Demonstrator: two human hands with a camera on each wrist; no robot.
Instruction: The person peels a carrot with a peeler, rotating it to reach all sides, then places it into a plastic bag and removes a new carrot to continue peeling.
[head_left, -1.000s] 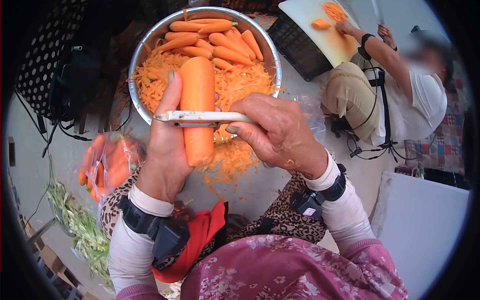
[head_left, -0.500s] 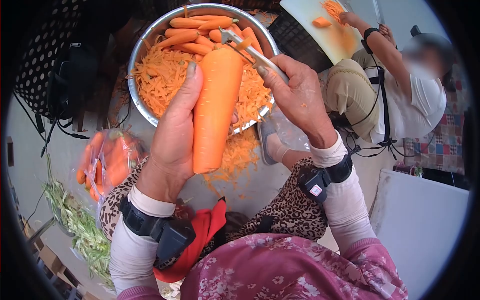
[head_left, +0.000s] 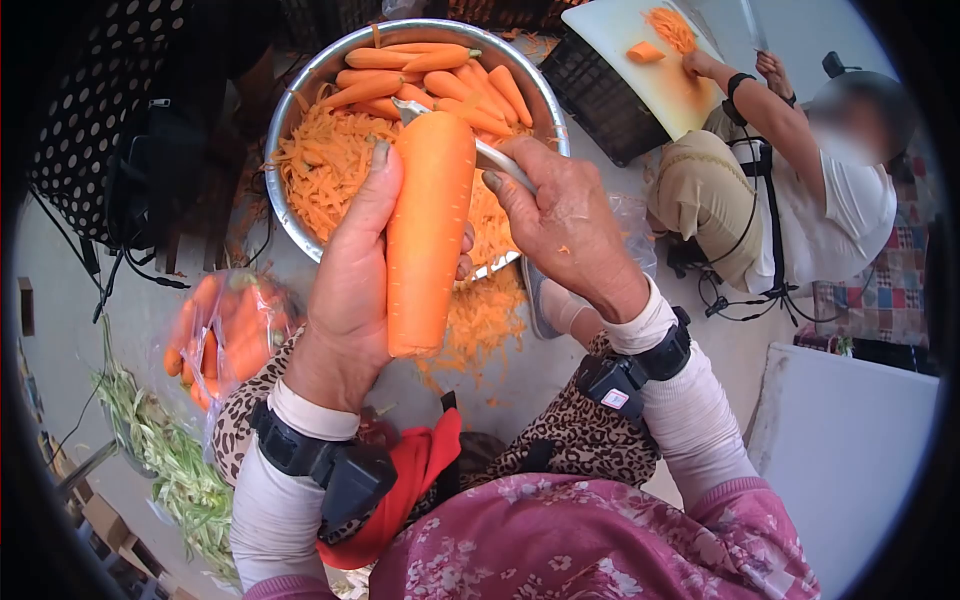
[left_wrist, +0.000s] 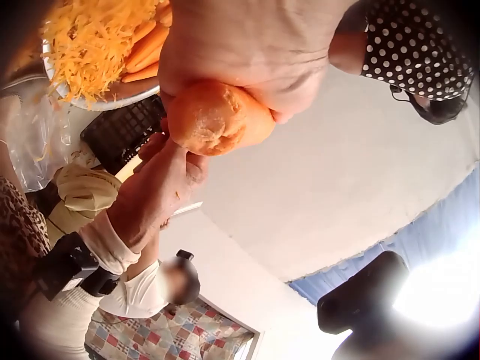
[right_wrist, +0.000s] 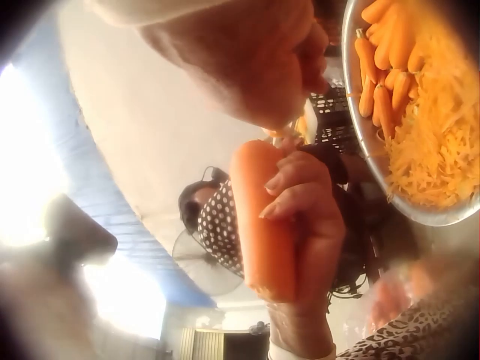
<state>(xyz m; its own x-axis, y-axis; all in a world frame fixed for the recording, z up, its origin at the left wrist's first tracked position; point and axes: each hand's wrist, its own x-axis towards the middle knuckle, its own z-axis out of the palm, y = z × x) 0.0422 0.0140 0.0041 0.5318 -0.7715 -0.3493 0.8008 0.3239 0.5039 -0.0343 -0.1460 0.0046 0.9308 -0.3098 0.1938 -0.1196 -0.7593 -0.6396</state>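
A large, thick carrot stands tilted away from me, its surface smooth and bright. My left hand grips it from the left, thumb along its side and fingertips showing at its right edge. In my right hand is the white handle of a peeler. The peeler's head shows just past the carrot's far end, its middle hidden behind the carrot. Beyond both hands is a metal basin with peeled carrots and a heap of carrot peelings. In the left wrist view the carrot's blunt end faces the camera.
A plastic bag of carrots lies at left, above pale green leaves. Peelings litter the floor below the basin. At right, another person works at a cutting board on a black crate, holding a knife.
The peeler went from lying across the carrot's lower part to past its far end, then partly behind it. The left hand has shifted the carrot slightly right and keeps its grip.
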